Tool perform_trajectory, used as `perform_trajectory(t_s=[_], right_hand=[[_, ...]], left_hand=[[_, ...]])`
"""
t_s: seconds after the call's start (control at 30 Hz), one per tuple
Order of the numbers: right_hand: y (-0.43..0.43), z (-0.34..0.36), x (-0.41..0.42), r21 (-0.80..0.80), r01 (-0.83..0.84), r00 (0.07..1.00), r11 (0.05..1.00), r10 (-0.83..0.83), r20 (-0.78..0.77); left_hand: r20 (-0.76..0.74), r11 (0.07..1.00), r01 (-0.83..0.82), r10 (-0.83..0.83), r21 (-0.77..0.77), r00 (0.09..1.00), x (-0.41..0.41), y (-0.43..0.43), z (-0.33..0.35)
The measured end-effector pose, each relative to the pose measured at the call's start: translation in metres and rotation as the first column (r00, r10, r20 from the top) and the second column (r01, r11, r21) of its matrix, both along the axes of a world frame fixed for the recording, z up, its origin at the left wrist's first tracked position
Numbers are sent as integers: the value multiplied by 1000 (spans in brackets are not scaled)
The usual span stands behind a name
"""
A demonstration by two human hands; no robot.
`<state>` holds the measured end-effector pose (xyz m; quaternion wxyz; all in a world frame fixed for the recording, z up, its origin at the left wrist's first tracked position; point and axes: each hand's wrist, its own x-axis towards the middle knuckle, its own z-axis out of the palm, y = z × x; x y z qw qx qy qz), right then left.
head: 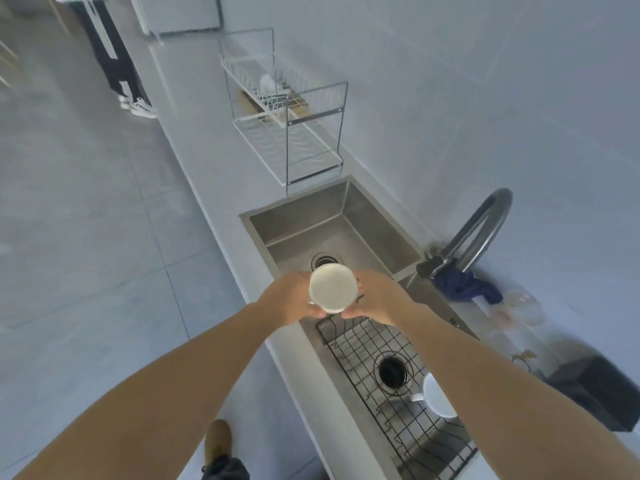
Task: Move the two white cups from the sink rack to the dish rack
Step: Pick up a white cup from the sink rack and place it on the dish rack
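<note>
A white cup [332,288] is held upright between both my hands above the divider of the double sink. My left hand [289,299] grips its left side and my right hand [377,297] grips its right side. A second white cup [437,396] lies on the black wire sink rack [363,344] in the near basin, partly hidden by my right forearm. The two-tier white dish rack [287,133] stands on the counter beyond the far basin, with a few pale dishes on its upper tier.
The far steel basin [332,230] holds nothing but its drain. A curved faucet [485,230] with a blue cloth [464,285] stands to the right. A dark box [595,389] sits on the counter at right. Another person's legs [114,64] stand far left.
</note>
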<state>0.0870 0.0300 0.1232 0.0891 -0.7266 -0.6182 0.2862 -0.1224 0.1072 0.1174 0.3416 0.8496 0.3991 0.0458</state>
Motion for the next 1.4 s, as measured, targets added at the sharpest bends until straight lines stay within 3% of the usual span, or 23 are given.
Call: perform_trajectory(t_s=[0.33, 0.67, 1.0, 1.4], right_hand=[[137, 27, -112, 37, 7, 999, 999, -8, 38], [266, 37, -183, 54, 100, 994, 994, -97, -46], [385, 35, -176, 71, 96, 995, 993, -95, -16], [553, 13, -105, 87, 266, 959, 960, -254, -129]], left_hand=[[-6, 999, -16, 16, 41, 1000, -111, 140, 12], [-31, 998, -7, 9, 61, 999, -180, 279, 38], [-62, 1000, -3, 4, 22, 998, -169, 403, 32], [-75, 994, 104, -101, 36, 992, -86, 595, 26]])
